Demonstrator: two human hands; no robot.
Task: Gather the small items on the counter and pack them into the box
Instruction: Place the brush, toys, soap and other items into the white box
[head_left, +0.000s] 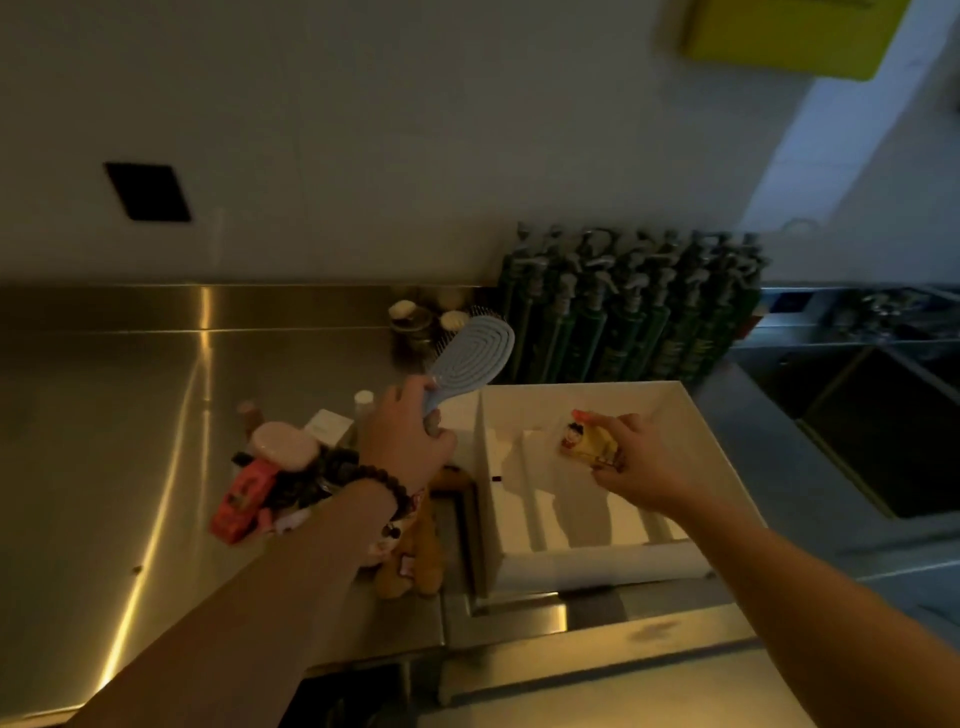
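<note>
The left hand (410, 436) is gripping a blue hairbrush (467, 358) by its handle, lifting it clear of the pile. The right hand (639, 462) is pinching a yellow packet (589, 441) over the white box (717, 467), probably ready to drop it in.

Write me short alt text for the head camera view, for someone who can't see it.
A person's right hand holds a small yellow packet over a white divided box, while the left hand grips a pale blue hairbrush above small items on a steel counter.

We see a pale blue hairbrush (470, 353) with ridged ovals and a white box (691, 447). The packet (589, 441) is yellow; the bottles (634, 317) are dark green.
</note>
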